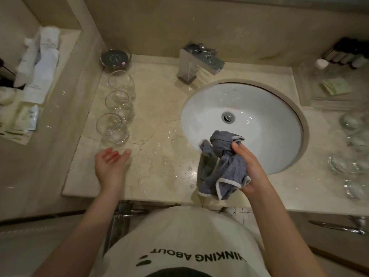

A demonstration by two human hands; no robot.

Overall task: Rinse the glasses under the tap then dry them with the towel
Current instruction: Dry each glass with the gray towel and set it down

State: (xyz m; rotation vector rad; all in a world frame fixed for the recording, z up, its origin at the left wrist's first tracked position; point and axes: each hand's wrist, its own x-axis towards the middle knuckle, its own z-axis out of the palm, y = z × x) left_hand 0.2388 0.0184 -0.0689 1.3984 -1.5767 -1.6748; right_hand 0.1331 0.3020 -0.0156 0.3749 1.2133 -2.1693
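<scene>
Left hand (110,162) empty, right hand (249,166) gripping towel (223,168)

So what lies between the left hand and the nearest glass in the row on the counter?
In the head view, only bare wet marble countertop lies between the open left hand and the nearest glass; nothing else sits in that short gap.

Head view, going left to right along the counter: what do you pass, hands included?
White packets on the side shelf → row of three glasses, left hand just below them → tap → grey towel in the right hand → glasses at the right edge.
</scene>
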